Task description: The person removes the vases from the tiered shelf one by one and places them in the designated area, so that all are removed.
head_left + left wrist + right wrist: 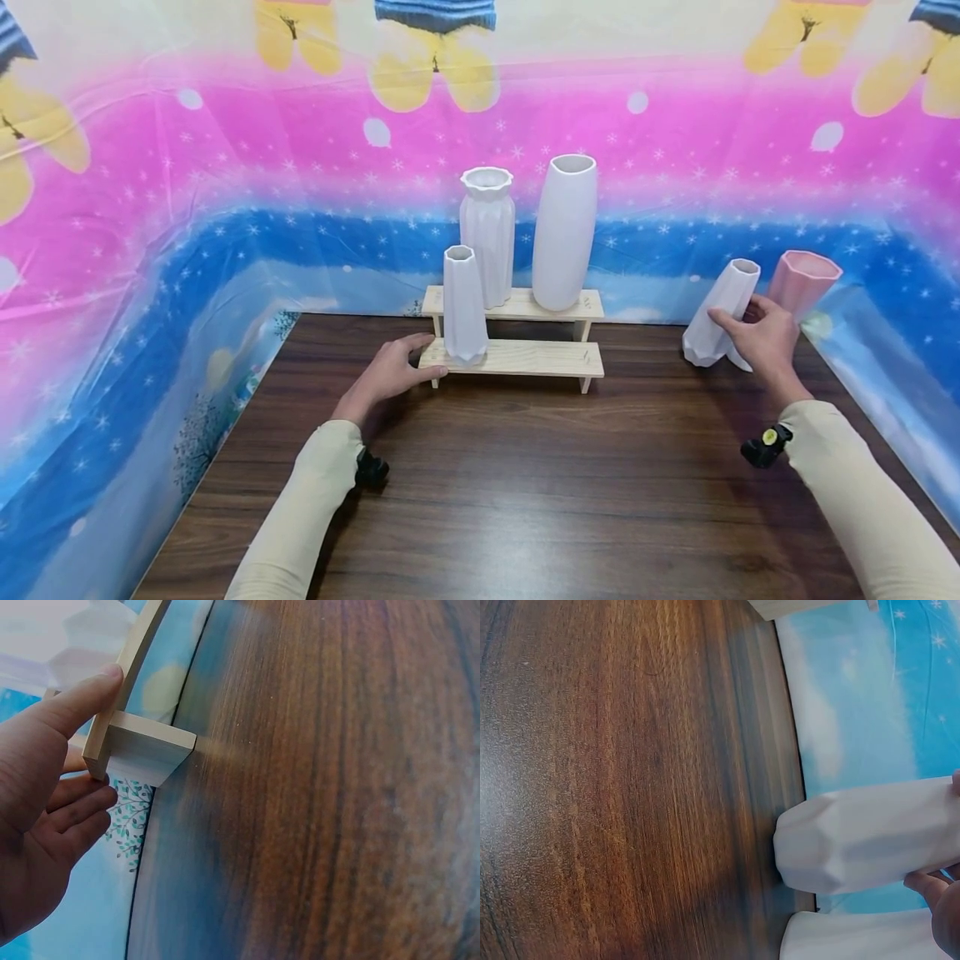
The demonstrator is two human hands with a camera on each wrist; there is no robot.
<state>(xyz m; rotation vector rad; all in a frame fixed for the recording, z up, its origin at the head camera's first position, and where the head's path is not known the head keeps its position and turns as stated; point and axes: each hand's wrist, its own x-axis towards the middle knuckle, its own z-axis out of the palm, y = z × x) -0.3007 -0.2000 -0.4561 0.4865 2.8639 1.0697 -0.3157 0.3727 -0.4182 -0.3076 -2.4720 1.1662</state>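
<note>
My left hand (386, 375) grips the left end of a two-tier wooden stand (540, 358), with the thumb along the lower board's edge in the left wrist view. On that lower board stands a narrow white faceted vase (465, 312). The upper board carries a white vase with a scalloped rim (487, 242) and a tall smooth white vase (564, 233). At the right, my right hand (765, 337) holds another white faceted vase (862, 836) between thumb and fingers, its top tilted right. A pink vase (801, 283) leans behind this hand, partly hidden by it.
The brown wooden table (510, 483) reaches to a printed cloth backdrop (375, 250) at the back and both sides. Beside the held vase, a white rounded base (862, 937) shows in the right wrist view.
</note>
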